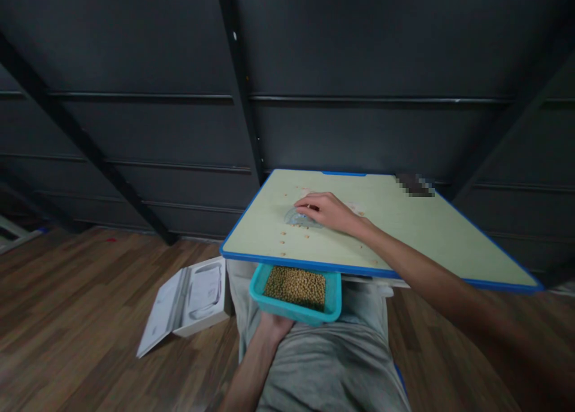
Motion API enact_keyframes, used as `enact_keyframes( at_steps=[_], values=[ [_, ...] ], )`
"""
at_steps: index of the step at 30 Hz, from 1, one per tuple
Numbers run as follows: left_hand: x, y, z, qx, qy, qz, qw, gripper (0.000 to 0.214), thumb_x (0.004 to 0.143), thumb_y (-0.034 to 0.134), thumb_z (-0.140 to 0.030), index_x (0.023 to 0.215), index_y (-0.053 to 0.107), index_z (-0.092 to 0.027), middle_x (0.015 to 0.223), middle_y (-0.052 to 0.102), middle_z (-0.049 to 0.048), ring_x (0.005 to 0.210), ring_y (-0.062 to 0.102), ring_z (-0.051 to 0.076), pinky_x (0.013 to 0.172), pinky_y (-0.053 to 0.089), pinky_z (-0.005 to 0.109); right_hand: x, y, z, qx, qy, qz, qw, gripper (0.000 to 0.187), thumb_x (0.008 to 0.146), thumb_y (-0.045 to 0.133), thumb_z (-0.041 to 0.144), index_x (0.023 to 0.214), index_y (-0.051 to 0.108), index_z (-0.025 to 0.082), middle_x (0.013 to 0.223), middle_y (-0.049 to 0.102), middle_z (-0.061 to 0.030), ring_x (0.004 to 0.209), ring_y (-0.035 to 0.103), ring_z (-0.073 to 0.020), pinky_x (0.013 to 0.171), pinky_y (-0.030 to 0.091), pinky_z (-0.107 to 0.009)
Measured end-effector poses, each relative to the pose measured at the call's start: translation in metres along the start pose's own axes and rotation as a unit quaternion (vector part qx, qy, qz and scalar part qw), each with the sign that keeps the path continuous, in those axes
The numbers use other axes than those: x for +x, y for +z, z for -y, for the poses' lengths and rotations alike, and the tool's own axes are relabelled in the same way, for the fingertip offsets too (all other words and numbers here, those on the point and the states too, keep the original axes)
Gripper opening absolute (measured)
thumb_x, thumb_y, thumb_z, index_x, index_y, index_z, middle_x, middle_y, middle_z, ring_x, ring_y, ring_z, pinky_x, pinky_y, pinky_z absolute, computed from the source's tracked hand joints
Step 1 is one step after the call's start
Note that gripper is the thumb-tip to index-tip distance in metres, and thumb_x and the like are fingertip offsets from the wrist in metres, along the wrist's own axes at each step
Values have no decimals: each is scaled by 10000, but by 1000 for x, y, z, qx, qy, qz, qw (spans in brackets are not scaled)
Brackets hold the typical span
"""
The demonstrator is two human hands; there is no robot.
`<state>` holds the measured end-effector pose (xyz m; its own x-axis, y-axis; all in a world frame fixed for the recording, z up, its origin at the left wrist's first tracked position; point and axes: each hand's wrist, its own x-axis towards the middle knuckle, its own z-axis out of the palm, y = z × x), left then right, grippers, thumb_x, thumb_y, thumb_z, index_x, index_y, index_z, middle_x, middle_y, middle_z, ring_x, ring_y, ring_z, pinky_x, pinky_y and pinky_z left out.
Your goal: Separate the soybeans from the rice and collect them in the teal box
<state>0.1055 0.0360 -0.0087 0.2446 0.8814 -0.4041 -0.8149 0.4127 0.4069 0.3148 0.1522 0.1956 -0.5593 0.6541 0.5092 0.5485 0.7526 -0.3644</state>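
My left hand (275,326) grips the underside of a teal tray (258,292) filled with small tan beans, held just below the near edge of a pale green desk with a blue rim (314,264). My right hand (327,211) reaches over the desk top, fingers curled on a small clear plastic piece (296,218). Loose beans (283,242) lie scattered on the desk left of and in front of that hand.
An open white box (188,301) lies on the wooden floor at the left. A dark panelled wall with slanting metal beams (242,82) rises behind the desk. My grey-clothed lap (323,364) is below the tray.
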Motion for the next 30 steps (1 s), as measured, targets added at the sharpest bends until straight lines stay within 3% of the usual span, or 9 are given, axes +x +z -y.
enact_keyframes(
  at_steps=[8,18,23,26,30],
  values=[
    [-4,2,1,-18,5,-8,1000,516,1002,474,-301,1506,515,-404,1338,762,2,1192,733,253,1154,509,460,2,6,15,31,-8,25,999,236,1033,606,296,1166,797,258,1125,805,-59,996,724,-196,946,509,-358],
    [-32,9,-11,-41,13,-4,999,428,970,535,-380,1373,664,-312,1285,791,34,1312,657,319,1176,479,528,2,21,31,117,14,48,992,258,992,669,345,1154,805,199,913,815,-48,700,704,-141,726,533,-279],
    [-45,13,-22,-49,43,-12,998,442,1005,475,-471,1363,670,-303,1251,803,62,1280,678,330,1161,474,611,-1,25,41,127,3,77,989,273,984,670,376,1142,815,207,833,800,-38,709,707,-150,710,530,-285],
    [-51,22,-27,-63,45,23,997,505,984,499,-569,1387,652,-307,1340,762,66,1276,676,346,1149,480,634,-1,23,46,141,5,84,986,268,978,673,388,1136,819,227,833,799,-33,710,701,-149,700,527,-286],
    [-52,22,-29,-73,39,33,996,563,956,528,-628,1384,659,-286,1338,761,90,1215,707,354,1128,499,627,1,17,45,134,23,45,990,259,962,689,392,1120,825,238,900,808,-45,731,697,-159,700,521,-298]
  ],
)
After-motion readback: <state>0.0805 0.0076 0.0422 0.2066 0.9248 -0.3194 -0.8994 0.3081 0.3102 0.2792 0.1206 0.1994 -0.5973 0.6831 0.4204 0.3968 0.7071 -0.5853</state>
